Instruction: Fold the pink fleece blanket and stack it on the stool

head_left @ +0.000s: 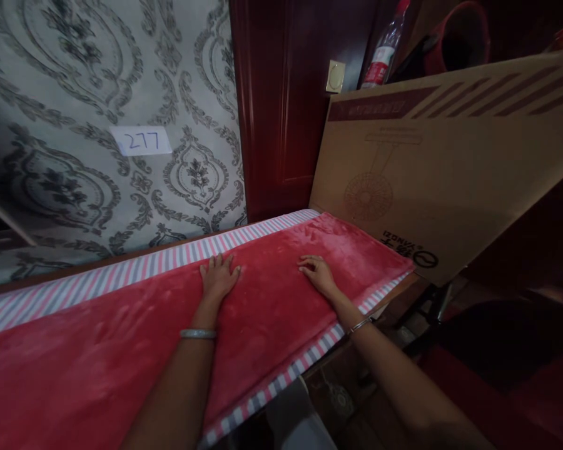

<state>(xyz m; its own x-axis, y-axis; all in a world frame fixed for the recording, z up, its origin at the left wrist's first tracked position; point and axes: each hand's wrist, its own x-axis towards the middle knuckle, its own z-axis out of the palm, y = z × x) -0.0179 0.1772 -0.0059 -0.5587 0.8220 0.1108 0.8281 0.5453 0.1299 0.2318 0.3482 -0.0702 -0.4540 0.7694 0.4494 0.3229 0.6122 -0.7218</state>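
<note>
A red plush blanket [263, 312] lies long and mostly flat over a striped cloth [169, 257] in white, grey and pink, whose edges show along both sides. My left hand [218, 277] rests palm down near the blanket's far edge, fingers spread, holding nothing. To its right, my right hand [317, 273] is on the red plush with its fingers loosely bent and the thumb a little apart from them; nothing shows in it. Faint hand-shaped marks and smoothed patches run across the pile at the left and at the far right end.
A large cardboard box [380, 169] stands against the right end of the surface. A plastic bottle [383, 56] and a red-rimmed round object [464, 37] are above the box's top edge. Patterned wallpaper [197, 169] with a paper marked 277 [143, 141] and a dark red wood panel [274, 125] border the far side.
</note>
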